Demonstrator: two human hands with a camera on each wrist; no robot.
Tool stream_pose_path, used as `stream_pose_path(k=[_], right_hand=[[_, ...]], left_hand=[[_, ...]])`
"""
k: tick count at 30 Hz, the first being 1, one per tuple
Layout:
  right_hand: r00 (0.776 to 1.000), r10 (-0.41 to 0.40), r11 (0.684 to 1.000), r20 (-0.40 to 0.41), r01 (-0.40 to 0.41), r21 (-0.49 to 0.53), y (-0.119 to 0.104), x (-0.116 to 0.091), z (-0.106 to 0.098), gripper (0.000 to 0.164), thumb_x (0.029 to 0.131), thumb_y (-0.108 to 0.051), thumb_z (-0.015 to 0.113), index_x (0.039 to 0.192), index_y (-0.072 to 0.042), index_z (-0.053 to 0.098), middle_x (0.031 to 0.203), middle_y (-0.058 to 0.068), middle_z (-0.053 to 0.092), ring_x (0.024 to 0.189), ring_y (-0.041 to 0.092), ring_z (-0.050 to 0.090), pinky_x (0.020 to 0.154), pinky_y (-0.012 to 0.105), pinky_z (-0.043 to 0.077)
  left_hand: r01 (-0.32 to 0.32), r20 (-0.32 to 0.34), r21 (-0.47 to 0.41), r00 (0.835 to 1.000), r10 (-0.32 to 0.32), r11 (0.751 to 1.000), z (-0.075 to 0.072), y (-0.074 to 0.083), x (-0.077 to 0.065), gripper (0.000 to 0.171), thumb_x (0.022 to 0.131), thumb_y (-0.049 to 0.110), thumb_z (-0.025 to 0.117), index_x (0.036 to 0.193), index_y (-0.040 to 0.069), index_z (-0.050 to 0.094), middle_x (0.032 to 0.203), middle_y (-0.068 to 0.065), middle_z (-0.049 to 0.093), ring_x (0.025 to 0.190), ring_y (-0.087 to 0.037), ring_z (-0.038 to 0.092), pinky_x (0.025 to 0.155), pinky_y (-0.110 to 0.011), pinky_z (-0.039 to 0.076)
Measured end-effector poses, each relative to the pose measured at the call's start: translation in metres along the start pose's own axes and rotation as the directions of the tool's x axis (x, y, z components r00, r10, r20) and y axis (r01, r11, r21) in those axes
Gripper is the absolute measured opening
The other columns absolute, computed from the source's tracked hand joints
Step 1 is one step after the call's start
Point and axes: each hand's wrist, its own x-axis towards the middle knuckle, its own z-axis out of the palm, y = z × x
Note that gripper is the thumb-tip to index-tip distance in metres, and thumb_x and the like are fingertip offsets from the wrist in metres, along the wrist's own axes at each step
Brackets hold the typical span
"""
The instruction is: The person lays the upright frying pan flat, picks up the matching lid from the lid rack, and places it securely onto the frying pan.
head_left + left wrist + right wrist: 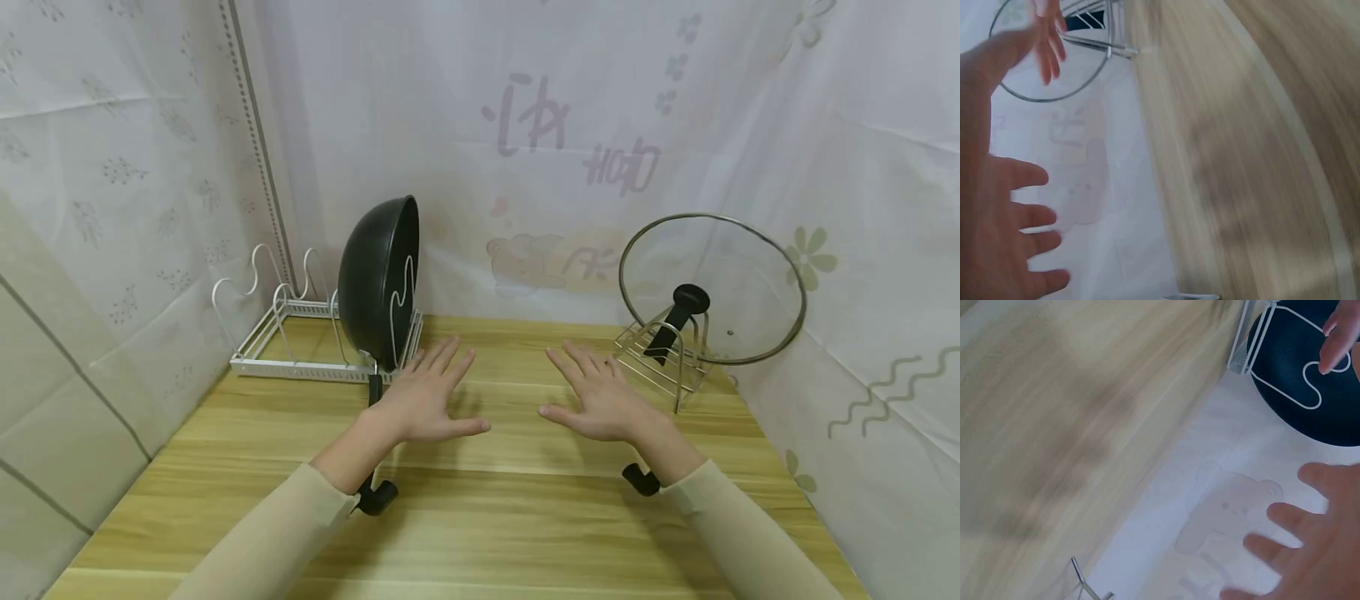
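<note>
My left hand (426, 402) is held above the table with its fingers straight and spread, holding nothing. Just beyond it a black wok (367, 275) stands on its side in a white wire rack (311, 369); the wok's handle (375, 388) points toward me and passes partly behind my left wrist. My right hand (603, 402), also spread and without anything in it, hovers to the right. Nearest to that hand is a glass lid (738, 283) with a black handle (678, 315), leaning upright in a small metal wire stand (678, 379).
The wooden table (495, 533) reaches back to a patterned white curtain (465, 108), which also hangs along both sides. Light tiles (52, 400) show at the left. A small black piece (641, 479) appears beside my right wrist.
</note>
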Motion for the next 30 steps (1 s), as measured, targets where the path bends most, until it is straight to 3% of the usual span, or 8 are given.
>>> stream_pose_path(k=[4, 7, 11, 17, 24, 30], right_hand=[[0.993, -0.039, 0.998, -0.108, 0.045, 0.047, -0.004, 0.003, 0.002, 0.087, 0.102, -0.063, 0.066, 0.170, -0.015, 0.040, 0.166, 0.018, 0.049, 0.146, 0.044, 0.056, 0.115, 0.068, 0.048], [0.984, -0.034, 0.991, -0.175, 0.056, 0.120, -0.008, 0.005, 0.004, 0.072, 0.104, -0.054, 0.068, 0.160, -0.011, 0.052, 0.153, 0.013, 0.061, 0.133, 0.035, 0.067, 0.103, 0.059, 0.058], [0.973, -0.014, 0.966, -0.228, 0.072, 0.250, -0.014, 0.008, 0.006, 0.057, 0.106, -0.043, 0.068, 0.151, -0.009, 0.061, 0.143, 0.011, 0.067, 0.124, 0.032, 0.071, 0.101, 0.056, 0.060], [0.969, 0.006, 0.892, -0.247, 0.106, 0.440, -0.025, 0.016, 0.012, 0.048, 0.107, -0.035, 0.069, 0.146, -0.008, 0.063, 0.140, 0.016, 0.069, 0.119, 0.034, 0.073, 0.101, 0.058, 0.060], [0.982, 0.034, 0.839, -0.186, 0.073, 0.539, -0.036, 0.025, 0.022, 0.046, 0.108, -0.037, 0.067, 0.147, -0.013, 0.063, 0.143, 0.011, 0.067, 0.122, 0.028, 0.071, 0.105, 0.053, 0.059], [0.986, 0.033, 0.793, -0.165, 0.075, 0.604, -0.049, 0.032, 0.026, 0.043, 0.108, -0.035, 0.067, 0.145, -0.012, 0.065, 0.141, 0.010, 0.068, 0.121, 0.026, 0.070, 0.104, 0.051, 0.058]], left_hand=[[-0.026, -0.099, -0.072, 0.995, 0.019, 0.997, -0.006, 0.006, -0.005, 0.090, 0.098, 0.069, 0.066, 0.166, 0.013, 0.047, 0.165, -0.016, 0.053, 0.144, -0.042, 0.059, 0.115, -0.062, 0.051], [-0.025, -0.174, -0.157, 0.985, -0.003, 0.987, -0.015, 0.012, -0.012, 0.071, 0.101, 0.058, 0.069, 0.156, 0.013, 0.060, 0.151, -0.011, 0.065, 0.131, -0.035, 0.069, 0.103, -0.057, 0.060], [-0.020, -0.233, -0.243, 0.972, -0.039, 0.970, -0.024, 0.015, -0.022, 0.062, 0.102, 0.051, 0.069, 0.152, 0.015, 0.063, 0.145, -0.005, 0.068, 0.129, -0.028, 0.071, 0.098, -0.053, 0.062], [-0.041, -0.283, -0.322, 0.958, -0.054, 0.946, -0.032, 0.008, -0.040, 0.056, 0.104, 0.042, 0.072, 0.151, 0.012, 0.065, 0.139, -0.005, 0.070, 0.127, -0.028, 0.070, 0.102, -0.054, 0.060], [-0.087, -0.373, -0.422, 0.924, -0.085, 0.902, -0.036, -0.009, -0.060, 0.047, 0.104, 0.024, 0.074, 0.147, 0.006, 0.066, 0.135, -0.011, 0.071, 0.122, -0.031, 0.070, 0.099, -0.054, 0.061], [-0.073, -0.398, -0.428, 0.910, -0.115, 0.901, -0.035, -0.023, -0.074, 0.047, 0.105, 0.020, 0.073, 0.149, 0.006, 0.064, 0.133, -0.012, 0.072, 0.119, -0.030, 0.071, 0.094, -0.054, 0.063]])
